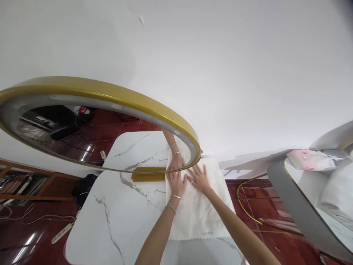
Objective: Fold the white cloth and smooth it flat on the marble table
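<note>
A white cloth with a scalloped edge lies spread over the right part of a white marble-patterned table. My left hand rests flat near the cloth's left edge, fingers stretched forward, with bracelets on the wrist. To its right, my right hand lies flat on the same cloth with its fingers spread. Just ahead of my hands stands a gold-framed mirror, which reflects an arm and part of the table. The mirror's gold base sits left of the cloth.
On the right is a second table bearing a pink-and-white tissue pack and a white bundled cloth. A wooden shelf, a black bag and a power strip are at left. A white wall stands behind.
</note>
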{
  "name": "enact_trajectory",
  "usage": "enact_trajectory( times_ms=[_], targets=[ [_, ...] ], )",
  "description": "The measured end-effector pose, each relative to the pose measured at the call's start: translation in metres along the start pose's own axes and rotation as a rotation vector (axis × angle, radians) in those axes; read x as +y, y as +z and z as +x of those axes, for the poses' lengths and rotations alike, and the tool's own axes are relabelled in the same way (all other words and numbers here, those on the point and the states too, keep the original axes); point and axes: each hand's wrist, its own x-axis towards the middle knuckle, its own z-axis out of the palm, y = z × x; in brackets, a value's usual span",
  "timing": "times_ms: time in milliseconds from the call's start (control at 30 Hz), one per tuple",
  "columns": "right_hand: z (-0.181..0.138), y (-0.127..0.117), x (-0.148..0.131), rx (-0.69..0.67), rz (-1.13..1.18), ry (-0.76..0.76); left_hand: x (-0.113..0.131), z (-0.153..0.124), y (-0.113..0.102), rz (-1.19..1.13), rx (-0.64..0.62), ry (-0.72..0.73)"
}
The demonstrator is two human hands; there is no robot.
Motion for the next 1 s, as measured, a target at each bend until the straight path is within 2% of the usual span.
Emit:
enact_trajectory(
  times_ms=[233, 333, 400, 500, 633, 900, 1000],
  targets=[
    [0.016, -0.009, 0.034, 0.027, -0.078, 0.200, 0.023, 0.034, 0.016, 0.004, -0.150, 0.008],
    [0.012, -0.015, 0.044, 0.021, -0.131, 0.298, 0.030, 0.042, 0.017, -0.047, -0.194, 0.138],
    [0.003, -0.018, 0.048, 0.039, -0.171, 0.346, 0.035, 0.037, 0.017, -0.085, -0.229, 0.258],
    [-0.019, -0.018, 0.049, 0.074, -0.217, 0.370, 0.041, 0.011, 0.013, -0.105, -0.223, 0.352],
    [-0.065, -0.016, 0.035, 0.091, -0.247, 0.324, 0.042, -0.034, 0.003, -0.079, -0.181, 0.337],
    [-0.191, -0.030, -0.038, 0.109, -0.230, 0.252, 0.022, -0.115, -0.038, -0.071, -0.235, 0.388],
    [-0.219, -0.031, -0.056, 0.119, -0.220, 0.226, 0.015, -0.156, -0.055, -0.048, -0.227, 0.352]
  ],
)
